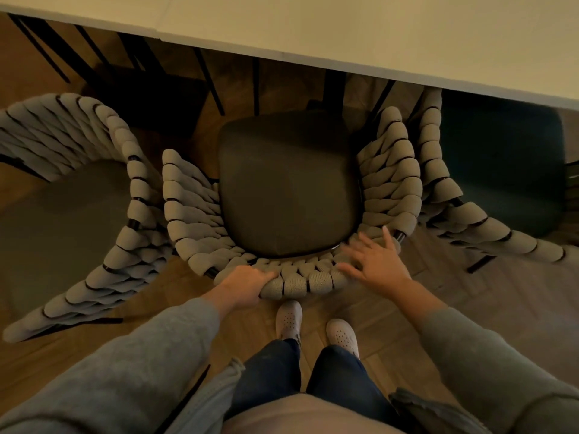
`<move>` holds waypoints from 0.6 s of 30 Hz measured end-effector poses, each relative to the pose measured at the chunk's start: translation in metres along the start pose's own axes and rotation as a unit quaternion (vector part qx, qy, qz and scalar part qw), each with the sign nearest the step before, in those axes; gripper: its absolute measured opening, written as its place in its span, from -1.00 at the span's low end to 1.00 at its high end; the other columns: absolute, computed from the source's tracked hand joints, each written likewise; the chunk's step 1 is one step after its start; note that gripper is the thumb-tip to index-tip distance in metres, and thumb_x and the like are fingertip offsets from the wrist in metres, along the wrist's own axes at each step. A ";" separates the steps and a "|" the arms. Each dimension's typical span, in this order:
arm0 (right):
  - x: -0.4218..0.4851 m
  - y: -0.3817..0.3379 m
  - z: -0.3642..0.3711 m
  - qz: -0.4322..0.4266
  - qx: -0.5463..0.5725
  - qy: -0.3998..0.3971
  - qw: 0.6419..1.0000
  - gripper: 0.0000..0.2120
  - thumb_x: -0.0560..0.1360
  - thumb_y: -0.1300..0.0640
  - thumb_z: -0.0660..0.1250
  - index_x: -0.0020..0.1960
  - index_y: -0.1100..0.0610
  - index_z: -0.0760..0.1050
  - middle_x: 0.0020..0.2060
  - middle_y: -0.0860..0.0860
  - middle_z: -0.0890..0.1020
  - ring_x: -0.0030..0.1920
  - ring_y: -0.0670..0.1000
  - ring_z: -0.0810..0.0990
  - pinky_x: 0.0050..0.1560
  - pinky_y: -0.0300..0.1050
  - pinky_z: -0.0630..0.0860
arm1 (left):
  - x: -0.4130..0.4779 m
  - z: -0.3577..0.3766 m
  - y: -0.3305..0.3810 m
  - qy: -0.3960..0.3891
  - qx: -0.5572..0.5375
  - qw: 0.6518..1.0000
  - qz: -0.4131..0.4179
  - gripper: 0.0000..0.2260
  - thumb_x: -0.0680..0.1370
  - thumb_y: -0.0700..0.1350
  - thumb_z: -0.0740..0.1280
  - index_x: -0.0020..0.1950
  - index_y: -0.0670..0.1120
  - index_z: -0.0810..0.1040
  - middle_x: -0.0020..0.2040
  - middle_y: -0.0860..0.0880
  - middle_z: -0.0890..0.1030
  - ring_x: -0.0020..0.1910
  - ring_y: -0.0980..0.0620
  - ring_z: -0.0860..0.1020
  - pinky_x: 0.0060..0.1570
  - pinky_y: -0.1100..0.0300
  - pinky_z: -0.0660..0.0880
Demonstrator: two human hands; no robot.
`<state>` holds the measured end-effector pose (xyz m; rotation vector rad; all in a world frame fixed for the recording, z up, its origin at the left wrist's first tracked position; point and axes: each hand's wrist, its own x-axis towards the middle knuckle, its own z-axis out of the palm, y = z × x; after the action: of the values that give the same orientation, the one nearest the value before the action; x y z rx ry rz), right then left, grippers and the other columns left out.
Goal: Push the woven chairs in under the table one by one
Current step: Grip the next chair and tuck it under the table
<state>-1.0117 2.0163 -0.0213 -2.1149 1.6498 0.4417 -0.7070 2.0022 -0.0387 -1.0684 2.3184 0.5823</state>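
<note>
Nearest, the left hand [247,281] has its grip curled over the top rail [300,285] of the middle woven chair [288,183], while the right hand [376,261] is open, fingers spread on or just above that rail, too blurred to tell which. The chair's dark seat is not yet under the white surface [376,36] beyond. A one-handed, off-centre shove would likely skew it and snag its right arm on the right-hand chair [438,170], which sits tight against it.

Dim, warm yellowish light — the pale bench [376,32] top is brightest, with deep shadow beneath it. The right hand [372,261] shows motion blur at the fingers. Wide-angle distortion bows the bench edge and stretches the woven chairs [138,208] toward the frame's sides.
</note>
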 end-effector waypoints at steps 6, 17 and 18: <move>0.024 0.004 -0.018 -0.108 -0.152 -0.102 0.977 -0.65 0.55 -0.06 0.25 0.30 0.00 0.40 0.17 0.01 0.55 0.21 0.08 0.49 0.29 0.08 0.30 | 0.009 -0.014 -0.021 -0.024 0.037 0.999 0.013 -0.48 0.53 -0.06 0.32 0.47 0.04 0.26 0.19 -0.05 0.56 0.12 -0.06 0.54 0.03 0.10 0.43; 0.077 -0.057 -0.035 -0.010 -0.111 -0.113 0.987 -0.80 0.58 0.10 0.22 0.19 0.05 0.48 0.04 0.06 0.58 0.05 0.09 0.56 0.09 0.01 0.47 | 0.031 -0.080 -0.114 -0.062 0.117 0.991 0.034 -0.58 0.59 -0.02 0.25 0.44 0.08 0.30 0.19 -0.04 0.56 0.11 -0.05 0.54 0.03 0.10 0.43; 0.083 -0.058 -0.039 -0.003 -0.107 -0.119 0.987 -0.78 0.59 0.09 0.21 0.21 0.05 0.47 0.05 0.06 0.59 0.07 0.09 0.56 0.10 0.01 0.46 | 0.036 -0.086 -0.121 -0.061 0.117 0.991 0.029 -0.58 0.58 0.01 0.27 0.43 0.09 0.31 0.18 -0.03 0.56 0.12 -0.05 0.54 0.05 0.08 0.43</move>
<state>-0.9350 1.9389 -0.0213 -2.1177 1.5154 0.8677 -0.6559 1.8607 -0.0141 -0.8351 2.2519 0.3743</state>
